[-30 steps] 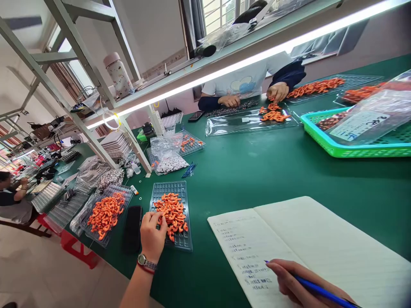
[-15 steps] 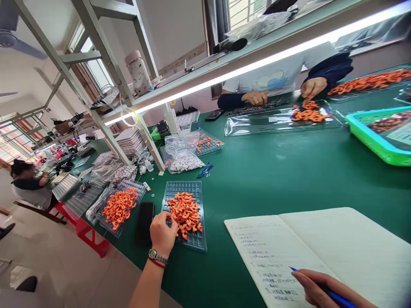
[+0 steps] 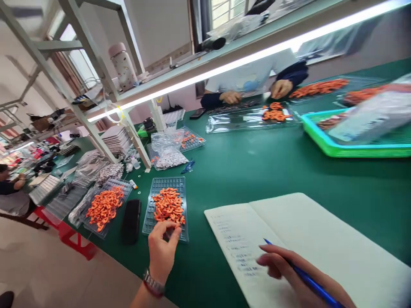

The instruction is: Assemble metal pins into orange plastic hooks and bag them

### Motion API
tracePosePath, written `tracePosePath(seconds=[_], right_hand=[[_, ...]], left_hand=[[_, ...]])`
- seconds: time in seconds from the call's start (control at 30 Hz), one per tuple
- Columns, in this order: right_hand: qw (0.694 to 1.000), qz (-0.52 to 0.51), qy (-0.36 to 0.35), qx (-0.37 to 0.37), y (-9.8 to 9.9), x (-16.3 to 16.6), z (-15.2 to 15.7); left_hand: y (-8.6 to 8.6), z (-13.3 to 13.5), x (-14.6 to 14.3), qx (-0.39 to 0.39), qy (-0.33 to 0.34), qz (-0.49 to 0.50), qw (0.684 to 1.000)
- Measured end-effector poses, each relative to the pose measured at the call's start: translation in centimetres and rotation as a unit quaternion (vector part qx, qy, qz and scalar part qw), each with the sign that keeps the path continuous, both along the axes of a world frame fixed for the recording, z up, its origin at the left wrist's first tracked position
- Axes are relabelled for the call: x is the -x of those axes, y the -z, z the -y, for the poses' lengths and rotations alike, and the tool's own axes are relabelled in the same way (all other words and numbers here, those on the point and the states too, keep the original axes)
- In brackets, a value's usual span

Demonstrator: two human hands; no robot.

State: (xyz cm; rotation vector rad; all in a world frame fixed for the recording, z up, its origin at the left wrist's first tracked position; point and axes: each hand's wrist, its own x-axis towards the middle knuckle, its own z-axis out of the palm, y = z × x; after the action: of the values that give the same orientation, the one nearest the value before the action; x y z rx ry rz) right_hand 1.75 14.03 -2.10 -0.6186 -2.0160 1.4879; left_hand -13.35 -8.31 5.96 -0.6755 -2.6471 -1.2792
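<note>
My left hand (image 3: 164,246), with a watch at the wrist, is at the near edge of a clear plastic tray (image 3: 148,214). Its thumb and fingers are curled into a pinch around a small curved orange piece (image 3: 177,225), partly hidden by the fingertips. Many more such pieces lie in an orange pile (image 3: 169,204) on the tray. Over the open notebook (image 3: 289,222) is my right hand (image 3: 289,269), closed around a blue pen (image 3: 310,280). The pen's tip points up and left above the handwritten page. Blurred lines of writing show on the left page.
A black phone (image 3: 131,221) lies left of the tray, beside another tray of orange pieces (image 3: 105,206). At the right is a green basket (image 3: 340,150) with bags in it. Across the table, a co-worker's hands (image 3: 281,88) are near small parts. A lit shelf (image 3: 205,81) spans above.
The view has swung right, so things sit farther left. My left hand has shifted to the tray's near edge. My right hand with the pen shows more fully over the notebook.
</note>
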Motion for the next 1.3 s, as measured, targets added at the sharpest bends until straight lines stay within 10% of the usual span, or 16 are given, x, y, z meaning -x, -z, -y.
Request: tracePosePath(seconds=[0.27,1.3], right_hand=[[0.982,-0.106,-0.146,-0.061,-3.4,-0.4,0.8],[0.963,-0.146,-0.201,-0.103,-3.5,-0.7,1.6]], left_hand=[[2.7,-4.5,-6.8,-0.179,0.110,0.426,0.880],[2.8,-5.2,-7.8,-0.238,0.135,0.498,0.823]])
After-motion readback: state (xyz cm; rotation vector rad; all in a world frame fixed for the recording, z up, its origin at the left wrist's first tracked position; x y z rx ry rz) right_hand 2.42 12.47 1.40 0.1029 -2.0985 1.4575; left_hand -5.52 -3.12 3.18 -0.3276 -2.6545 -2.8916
